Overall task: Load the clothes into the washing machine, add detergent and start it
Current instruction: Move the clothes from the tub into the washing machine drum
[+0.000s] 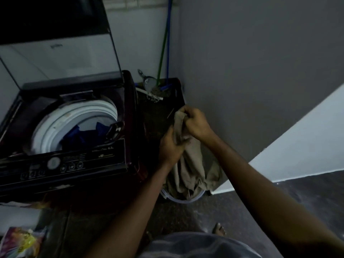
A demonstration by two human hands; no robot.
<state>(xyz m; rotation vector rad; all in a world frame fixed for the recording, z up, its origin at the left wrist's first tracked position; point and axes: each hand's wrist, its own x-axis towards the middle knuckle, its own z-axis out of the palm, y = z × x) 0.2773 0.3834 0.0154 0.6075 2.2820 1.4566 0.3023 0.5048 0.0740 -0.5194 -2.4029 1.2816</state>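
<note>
I see the washing machine (pixel 70 138), a dark top-loader, standing with its lid (pixel 55 43) raised upright. Its white drum rim (pixel 61 125) is exposed, and blue clothes (pixel 83 135) lie inside the drum. I see a khaki garment (pixel 188 164) hanging bunched to the right of the machine, its lower end trailing into a pale bucket (pixel 184 199) on the floor. A colourful detergent packet (pixel 22 241) lies at lower left.
</note>
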